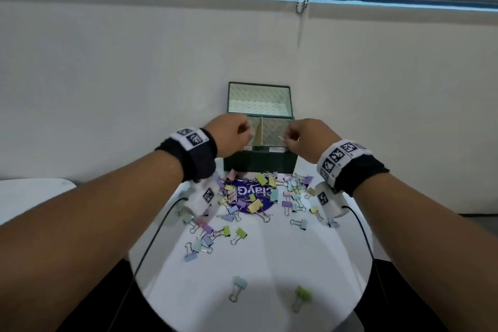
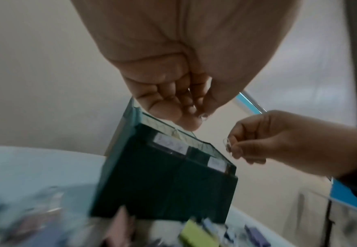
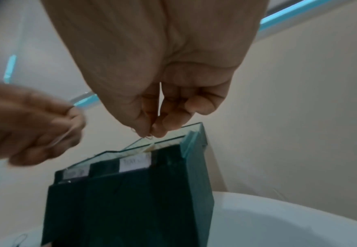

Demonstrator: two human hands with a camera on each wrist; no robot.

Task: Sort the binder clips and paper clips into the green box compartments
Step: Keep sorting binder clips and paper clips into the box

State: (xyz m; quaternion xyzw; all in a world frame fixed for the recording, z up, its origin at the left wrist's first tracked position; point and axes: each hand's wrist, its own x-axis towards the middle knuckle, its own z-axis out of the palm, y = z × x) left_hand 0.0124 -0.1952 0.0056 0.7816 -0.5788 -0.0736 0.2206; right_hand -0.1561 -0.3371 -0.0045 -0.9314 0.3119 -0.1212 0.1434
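Barely started: paper clips pinched in both hands (image 1: 237,133) (image 1: 301,140) over box (image 1: 260,160), binder clips (image 1: 254,206) left on surface (image 1: 269,256).

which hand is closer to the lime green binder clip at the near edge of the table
Right. The right hand is over the green box's right compartment, on the lime green binder clip's side; the left hand is farther left.

Dim, flat indoor light, soft shadows. Head view bows strongly at edges. Wrist views smeared by motion blur, foreground clips unfocused.
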